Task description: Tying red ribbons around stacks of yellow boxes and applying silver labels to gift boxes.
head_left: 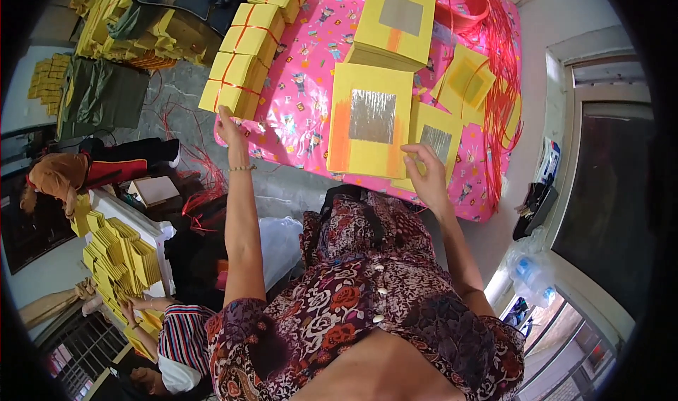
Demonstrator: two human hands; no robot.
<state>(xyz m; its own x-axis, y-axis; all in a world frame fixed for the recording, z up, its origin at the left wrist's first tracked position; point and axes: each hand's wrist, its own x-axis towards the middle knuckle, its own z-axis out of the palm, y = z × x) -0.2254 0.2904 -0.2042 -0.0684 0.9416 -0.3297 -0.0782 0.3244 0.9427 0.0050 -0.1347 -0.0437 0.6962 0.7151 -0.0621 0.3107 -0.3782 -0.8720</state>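
Observation:
My left hand (pixel 231 128) is at the near end of a row of tied bundles, its fingers against the lower edge of the nearest bundle of yellow paper (pixel 224 83), which is bound crosswise with red plastic string. Part of its grip is hidden. My right hand (pixel 428 173) is at the right edge of a stack of yellow paper sheets (pixel 340 154), fingers apart and curved, fingertips at the paper's edge. The top sheet bears a silver foil square (pixel 373 116) and orange streaks. Behind it stands a second, similar stack (pixel 415 53).
A pink patterned cloth (pixel 307 129) covers the table. Long red plastic strings (pixel 505 104) hang along its right side, beside loose yellow sheets (pixel 466 83). More yellow bundles (pixel 162 33) are piled on the floor at the far left. Other people (pixel 185 341) handle yellow paper at left.

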